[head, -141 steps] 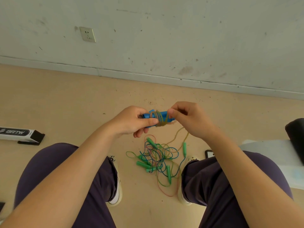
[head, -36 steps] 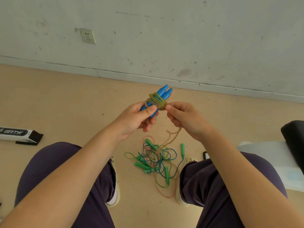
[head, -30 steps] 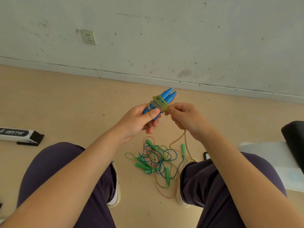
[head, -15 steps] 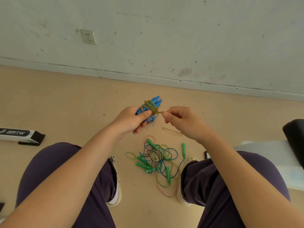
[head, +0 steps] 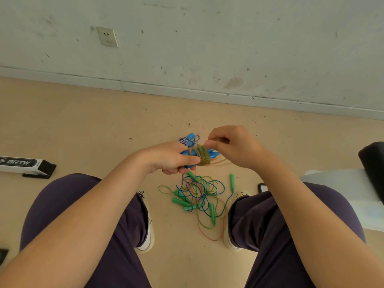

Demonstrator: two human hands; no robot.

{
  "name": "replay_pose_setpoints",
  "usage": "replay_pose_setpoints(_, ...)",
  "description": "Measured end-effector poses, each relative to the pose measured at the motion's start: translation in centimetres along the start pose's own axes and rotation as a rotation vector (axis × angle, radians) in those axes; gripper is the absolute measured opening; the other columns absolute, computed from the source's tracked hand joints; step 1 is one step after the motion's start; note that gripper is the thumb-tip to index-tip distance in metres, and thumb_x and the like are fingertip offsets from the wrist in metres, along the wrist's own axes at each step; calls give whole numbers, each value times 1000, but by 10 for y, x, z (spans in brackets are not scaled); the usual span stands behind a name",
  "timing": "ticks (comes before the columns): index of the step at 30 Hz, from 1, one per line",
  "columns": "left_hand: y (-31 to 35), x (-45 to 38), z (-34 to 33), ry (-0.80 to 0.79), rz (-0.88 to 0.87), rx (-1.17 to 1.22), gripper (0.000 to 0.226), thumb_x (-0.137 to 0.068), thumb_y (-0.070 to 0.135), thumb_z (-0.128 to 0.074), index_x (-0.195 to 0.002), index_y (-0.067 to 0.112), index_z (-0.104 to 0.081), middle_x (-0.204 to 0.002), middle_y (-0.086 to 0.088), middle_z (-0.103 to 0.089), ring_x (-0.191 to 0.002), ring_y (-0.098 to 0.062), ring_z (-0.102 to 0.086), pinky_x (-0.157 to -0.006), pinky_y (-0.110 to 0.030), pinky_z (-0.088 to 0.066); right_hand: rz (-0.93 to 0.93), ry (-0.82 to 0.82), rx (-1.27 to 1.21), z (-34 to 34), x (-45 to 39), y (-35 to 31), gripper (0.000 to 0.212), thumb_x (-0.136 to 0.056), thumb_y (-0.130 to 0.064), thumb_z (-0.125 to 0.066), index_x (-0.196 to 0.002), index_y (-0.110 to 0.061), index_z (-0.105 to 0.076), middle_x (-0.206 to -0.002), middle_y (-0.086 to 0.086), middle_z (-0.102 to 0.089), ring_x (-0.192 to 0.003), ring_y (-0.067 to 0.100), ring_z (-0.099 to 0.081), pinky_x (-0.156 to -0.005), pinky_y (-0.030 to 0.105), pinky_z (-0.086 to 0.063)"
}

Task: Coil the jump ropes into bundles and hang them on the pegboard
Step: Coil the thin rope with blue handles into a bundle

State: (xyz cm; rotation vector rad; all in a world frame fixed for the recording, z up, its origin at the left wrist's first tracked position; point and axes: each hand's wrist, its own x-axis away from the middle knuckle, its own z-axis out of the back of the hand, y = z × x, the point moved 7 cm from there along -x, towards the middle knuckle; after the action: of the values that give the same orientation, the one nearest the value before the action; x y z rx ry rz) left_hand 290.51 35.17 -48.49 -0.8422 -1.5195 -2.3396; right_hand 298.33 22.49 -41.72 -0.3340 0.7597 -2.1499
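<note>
The left hand [head: 170, 156] is closed around a pair of blue handles [head: 212, 153] lying roughly level, near the middle of the frame, with a tight band of yellowish-green rope [head: 202, 156] wound around them just beyond the thumb. The right hand [head: 236, 147] pinches the free end of that rope between thumb and forefinger, right above the coil, touching it. A thin loose strand [head: 220, 162] trails off below the right hand. Behind the left hand's knuckles, a second bundle with blue handle tips and a blue-and-white striped cord [head: 188, 140] peeks out; whether the hand holds it cannot be told. Below the hands, on the tan floor [head: 83, 125] between the person's knees, lies a loose tangle of green, blue and reddish ropes with green handles [head: 197, 196]. A black-and-white box [head: 22, 164] marked BRTW lies at the left edge, and a wall socket [head: 107, 36] sits in the upper left.
</note>
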Motion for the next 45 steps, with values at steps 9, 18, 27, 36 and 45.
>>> replay_pose_setpoints(9, 12, 12, -9, -153, -126, 21, 25, -98, 36, -59, -90, 13, -63, -60, 3, -53, -40, -8, -34, -42, -19, -28, -110, -69, -266, -11, -3, 15, 12, -93, -30, -65, -87, -20, -67, -80, 14, -64, -67, 10, -51, -65, 32, -46)
replay_pose_setpoints(18, 26, 16, -5, -124, -301, 180, 36, -96, 39, -59, -98, 3, -61, -65, -3, -58, -43, -10, -44, -46, -24, -33, -169, 46, -750, -5, -3, 12, 18, -84, -25, -72, -88, -7, -69, -76, 3, -67, -63, 13, -60, -56, 23, -50)
replay_pose_setpoints(27, 37, 15, 10, 84, -413, 434, 28, -89, 41, -57, -90, 13, -63, -65, -1, -61, -44, -11, -49, -40, -19, -37, -236, -33, -1203, -16, -5, 9, 24, -87, -32, -66, -105, -17, -69, -88, 2, -66, -63, 13, -52, -59, 21, -46)
replay_pose_setpoints(36, 36, 13, 20, 226, -418, 529, 36, -86, 43, -57, -91, 8, -61, -62, 0, -60, -41, -10, -45, -39, -20, -34, -243, -63, -1012, -15, -7, 10, 36, -88, -46, -60, -82, -11, -57, -79, 14, -37, -54, 12, -24, -47, 23, -16)
replay_pose_setpoints(45, 21, 7, 32, 380, -284, 540, 27, -102, 29, -55, -88, 6, -59, -60, -3, -53, -39, -12, -39, -40, -22, -34, -336, 60, -615, -2, -1, 21, 18, -96, -17, -58, -85, -9, -69, -54, -9, -41, -43, 6, -30, -41, 18, -24)
